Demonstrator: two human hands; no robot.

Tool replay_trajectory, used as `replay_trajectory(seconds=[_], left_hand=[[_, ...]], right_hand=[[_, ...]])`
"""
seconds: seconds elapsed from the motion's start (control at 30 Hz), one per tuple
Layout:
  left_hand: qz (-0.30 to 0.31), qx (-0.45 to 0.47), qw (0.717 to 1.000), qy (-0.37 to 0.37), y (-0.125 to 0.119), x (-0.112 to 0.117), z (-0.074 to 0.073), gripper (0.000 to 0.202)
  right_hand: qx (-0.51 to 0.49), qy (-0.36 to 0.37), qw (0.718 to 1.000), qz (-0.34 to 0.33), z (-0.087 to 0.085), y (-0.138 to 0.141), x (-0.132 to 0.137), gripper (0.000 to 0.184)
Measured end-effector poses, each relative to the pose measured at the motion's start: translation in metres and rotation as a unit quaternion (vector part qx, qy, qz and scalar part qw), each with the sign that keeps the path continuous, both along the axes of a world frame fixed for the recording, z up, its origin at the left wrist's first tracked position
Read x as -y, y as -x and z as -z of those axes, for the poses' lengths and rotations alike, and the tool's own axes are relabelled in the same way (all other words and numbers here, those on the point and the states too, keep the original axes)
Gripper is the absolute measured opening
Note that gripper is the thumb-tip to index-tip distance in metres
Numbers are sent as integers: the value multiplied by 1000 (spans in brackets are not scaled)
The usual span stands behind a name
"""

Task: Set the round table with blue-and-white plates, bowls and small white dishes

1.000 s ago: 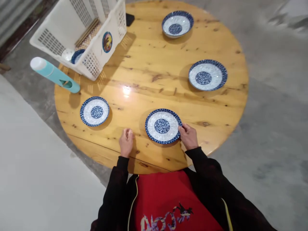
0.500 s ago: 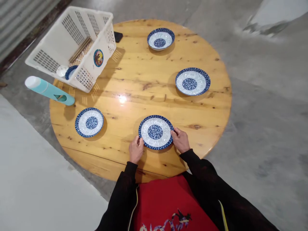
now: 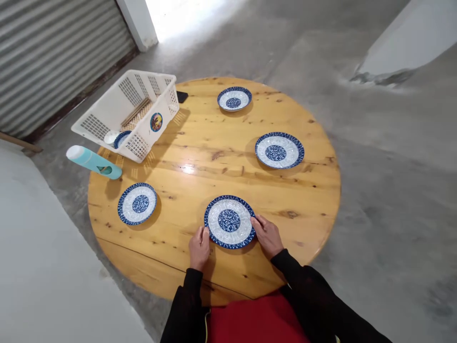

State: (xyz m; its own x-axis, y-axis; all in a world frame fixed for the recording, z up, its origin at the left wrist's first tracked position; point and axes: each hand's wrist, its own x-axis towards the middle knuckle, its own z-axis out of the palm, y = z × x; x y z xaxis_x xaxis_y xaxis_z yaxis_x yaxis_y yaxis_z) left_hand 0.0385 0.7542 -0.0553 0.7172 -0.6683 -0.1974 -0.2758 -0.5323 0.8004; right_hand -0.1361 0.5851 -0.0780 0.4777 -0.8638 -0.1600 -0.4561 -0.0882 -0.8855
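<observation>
In front of me a blue-and-white plate [image 3: 229, 221] is at the near side of the round wooden table [image 3: 207, 143]. My left hand [image 3: 200, 247] pinches its lower left rim, thumb on top. On the right rim, my right hand [image 3: 267, 235] grips with the thumb over the edge and the other fingers mostly hidden. Three matching plates lie spread around: a left plate [image 3: 137, 204], a right plate [image 3: 279, 150] and a far plate [image 3: 234, 99].
A white plastic basket [image 3: 164, 125] at the table's far left holds chopsticks [image 3: 135, 114] and blue-and-white dishware [image 3: 122, 138]. Next to it stands a turquoise bottle [image 3: 94, 162]. A black phone-like object [image 3: 182, 96] lies behind the basket. A pillar [image 3: 403, 43] rises at the right.
My view has tilted up, so the table sits lower and more floor and shutter show. Both hands keep hold of the same plate, which has hardly moved on the table.
</observation>
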Motion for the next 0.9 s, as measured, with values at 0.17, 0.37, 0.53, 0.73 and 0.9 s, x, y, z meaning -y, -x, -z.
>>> replay_trajectory(seconds=[0.17,0.37,0.53,0.73,0.9], left_hand=[[-91,-43,994,51,19,-14,6,45],[-172,28,983,59,48,-31,18,43],[-147,58,985,66,51,-36,26,43],[-111,59,989,81,57,-49,35,36],[-107,73,990,63,68,-52,40,29]], right_hand=[[38,-126,990,45,3,15,4,57],[85,-210,966,127,14,60,17,65],[101,-185,967,141,19,107,6,56],[81,-165,961,208,22,169,-51,51],[23,-204,951,233,31,228,-107,51]])
